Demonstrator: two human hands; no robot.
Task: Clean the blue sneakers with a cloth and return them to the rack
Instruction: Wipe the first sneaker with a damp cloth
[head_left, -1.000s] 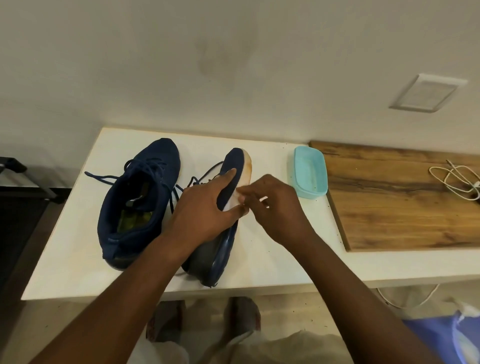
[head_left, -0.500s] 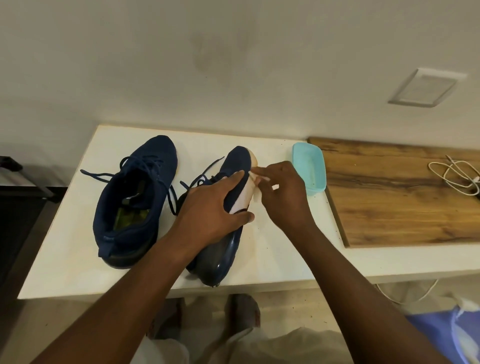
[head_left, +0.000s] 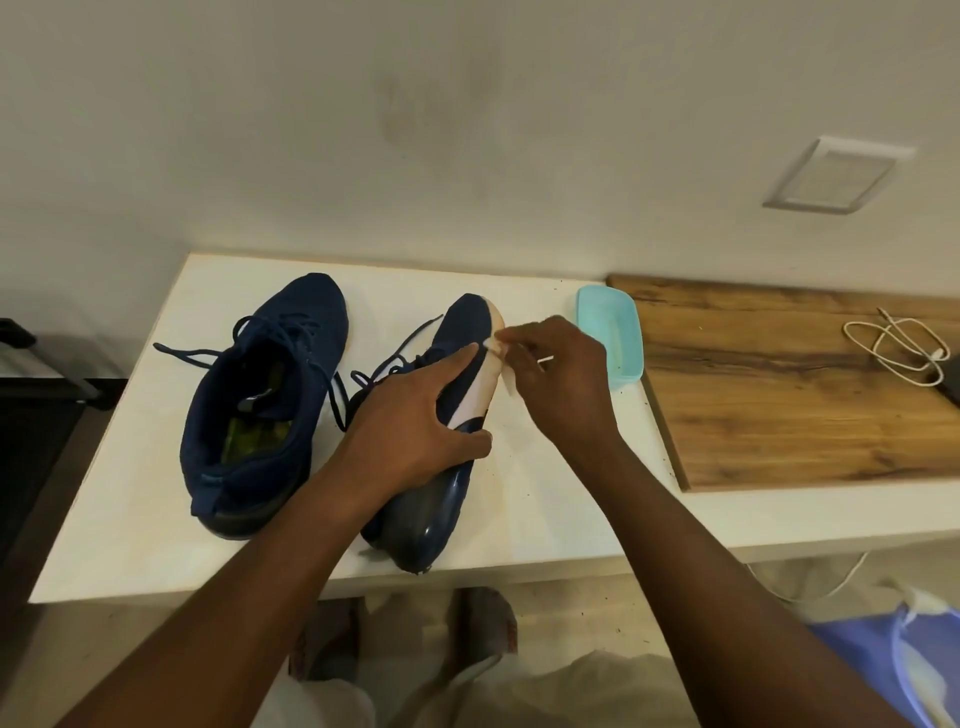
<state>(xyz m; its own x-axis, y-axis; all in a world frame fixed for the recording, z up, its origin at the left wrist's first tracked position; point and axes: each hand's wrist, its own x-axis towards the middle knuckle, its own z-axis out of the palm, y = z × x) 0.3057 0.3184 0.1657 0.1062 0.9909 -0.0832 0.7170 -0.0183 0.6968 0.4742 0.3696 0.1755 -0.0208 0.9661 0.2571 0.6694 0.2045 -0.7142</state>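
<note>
We're mid-clean: our left hand (head_left: 415, 421) grips the tipped sneaker (head_left: 465, 322) on the table (head_left: 130, 493), and our right hand (head_left: 561, 384) pinches the cloth (head_left: 506, 371) against its sole. The other sneaker (head_left: 260, 395) sits alongside, and there's no rack in sight.

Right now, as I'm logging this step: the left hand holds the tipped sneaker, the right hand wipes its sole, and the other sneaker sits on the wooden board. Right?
One slip: in the head view the other sneaker stands on the white table, left of the tipped sneaker, not on the board. The rest holds.
</note>
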